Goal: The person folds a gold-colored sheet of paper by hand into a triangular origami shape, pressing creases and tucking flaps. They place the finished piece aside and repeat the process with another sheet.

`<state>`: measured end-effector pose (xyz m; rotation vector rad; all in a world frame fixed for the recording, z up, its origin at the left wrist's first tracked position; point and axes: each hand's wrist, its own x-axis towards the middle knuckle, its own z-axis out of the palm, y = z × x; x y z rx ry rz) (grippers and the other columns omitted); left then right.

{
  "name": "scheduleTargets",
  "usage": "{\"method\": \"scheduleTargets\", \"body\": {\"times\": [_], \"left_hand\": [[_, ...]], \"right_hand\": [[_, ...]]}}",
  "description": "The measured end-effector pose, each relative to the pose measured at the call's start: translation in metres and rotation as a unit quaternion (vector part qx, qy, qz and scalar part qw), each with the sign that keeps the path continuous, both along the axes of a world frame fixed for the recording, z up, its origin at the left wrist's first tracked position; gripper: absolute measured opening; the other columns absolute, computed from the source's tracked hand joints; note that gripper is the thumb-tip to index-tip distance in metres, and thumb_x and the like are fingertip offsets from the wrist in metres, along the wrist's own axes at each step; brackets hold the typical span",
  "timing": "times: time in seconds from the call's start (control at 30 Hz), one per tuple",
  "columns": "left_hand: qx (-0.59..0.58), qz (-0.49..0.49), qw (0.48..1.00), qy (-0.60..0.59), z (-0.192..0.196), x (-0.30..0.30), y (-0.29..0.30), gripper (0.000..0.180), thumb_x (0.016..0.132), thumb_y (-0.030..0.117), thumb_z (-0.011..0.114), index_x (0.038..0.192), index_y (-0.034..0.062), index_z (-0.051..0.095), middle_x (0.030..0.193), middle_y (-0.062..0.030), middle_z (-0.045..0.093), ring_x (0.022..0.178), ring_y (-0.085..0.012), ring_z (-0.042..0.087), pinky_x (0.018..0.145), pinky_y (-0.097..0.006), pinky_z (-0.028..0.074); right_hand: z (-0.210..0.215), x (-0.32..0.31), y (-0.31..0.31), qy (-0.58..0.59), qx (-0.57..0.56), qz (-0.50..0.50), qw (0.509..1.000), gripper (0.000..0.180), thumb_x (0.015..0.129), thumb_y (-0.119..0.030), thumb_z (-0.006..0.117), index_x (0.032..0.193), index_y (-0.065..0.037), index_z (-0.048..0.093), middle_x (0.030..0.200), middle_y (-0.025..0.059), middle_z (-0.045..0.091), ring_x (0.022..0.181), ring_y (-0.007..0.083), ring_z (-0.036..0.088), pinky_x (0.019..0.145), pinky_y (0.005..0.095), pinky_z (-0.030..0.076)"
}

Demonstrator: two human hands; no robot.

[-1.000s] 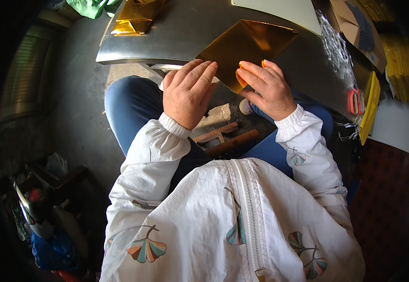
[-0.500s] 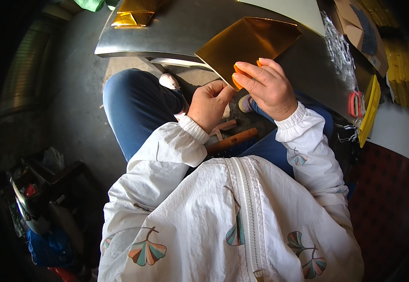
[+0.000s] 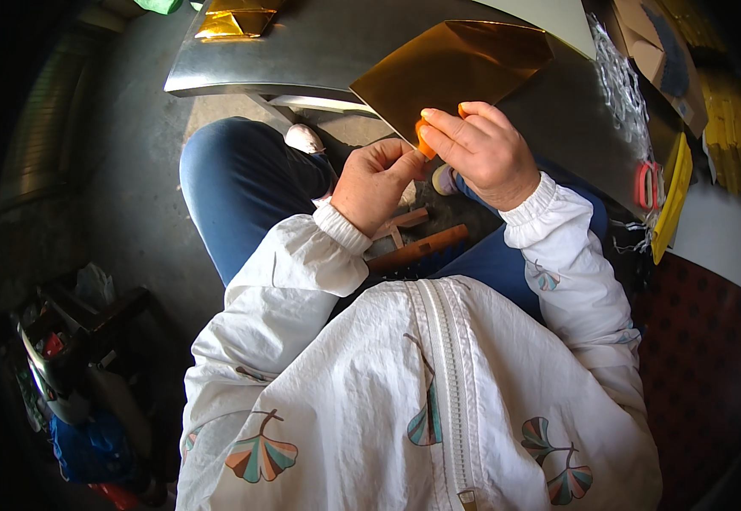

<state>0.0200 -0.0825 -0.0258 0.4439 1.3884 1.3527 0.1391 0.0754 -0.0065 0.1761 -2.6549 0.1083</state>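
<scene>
Grey metal table; hands pinch glossy gold sheet

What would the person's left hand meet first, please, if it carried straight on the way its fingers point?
Probably the small orange piece pinched in the right hand, just ahead of the left hand; depth is unclear.

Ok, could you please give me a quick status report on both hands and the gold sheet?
Left hand and right hand pinch the gold sheet corner together. Sheet hangs off the metal table edge. Nothing in the way.
</scene>
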Motion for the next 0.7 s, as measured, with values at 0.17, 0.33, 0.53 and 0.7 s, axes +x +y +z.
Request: {"method": "scheduleTargets", "body": {"times": [0.17, 0.33, 0.53, 0.7], "left_hand": [[0.004, 0.002, 0.999, -0.043, 0.0021, -0.0020, -0.0002, 0.021, 0.097, 0.021, 0.061, 0.099, 0.0012, 0.069, 0.084, -0.0011, 0.066, 0.079, -0.0092, 0.058, 0.069, -0.029, 0.052], [0.008, 0.018, 0.997, -0.075, 0.0011, 0.0012, -0.0006, 0.021, 0.100, 0.023, 0.058, 0.097, 0.0042, 0.069, 0.085, -0.0003, 0.067, 0.075, -0.0064, 0.058, 0.070, -0.020, 0.045], [0.011, 0.024, 0.996, -0.080, -0.0031, -0.0016, 0.0009, 0.022, 0.100, 0.024, 0.057, 0.098, 0.0043, 0.068, 0.087, -0.0011, 0.067, 0.076, -0.0073, 0.059, 0.071, -0.021, 0.045], [0.026, 0.021, 0.997, -0.068, -0.0047, 0.0009, 0.0019, 0.025, 0.101, 0.025, 0.056, 0.095, 0.0042, 0.068, 0.085, -0.0010, 0.067, 0.075, -0.0067, 0.058, 0.070, -0.021, 0.045]], "right_hand": [[-0.0020, 0.0004, -0.0024, -0.010, 0.006, -0.013, 1.000, 0.023, 0.081, -0.006, 0.070, 0.104, -0.002, 0.071, 0.114, 0.0118, 0.068, 0.078, 0.0213, 0.066, 0.091, 0.0405, 0.052], [-0.0040, 0.0000, -0.0031, -0.001, 0.007, -0.014, 1.000, 0.024, 0.081, -0.006, 0.070, 0.104, -0.003, 0.071, 0.114, 0.0110, 0.068, 0.078, 0.0212, 0.066, 0.091, 0.0407, 0.051], [-0.0063, 0.0012, -0.0026, 0.004, -0.005, -0.014, 1.000, 0.025, 0.079, -0.004, 0.070, 0.104, -0.004, 0.072, 0.114, 0.0098, 0.068, 0.079, 0.0210, 0.066, 0.092, 0.0407, 0.051], [-0.0073, 0.0012, -0.0019, -0.001, -0.014, -0.014, 1.000, 0.028, 0.077, -0.003, 0.071, 0.105, -0.004, 0.071, 0.116, 0.0093, 0.067, 0.080, 0.0207, 0.066, 0.093, 0.0408, 0.050]]}}
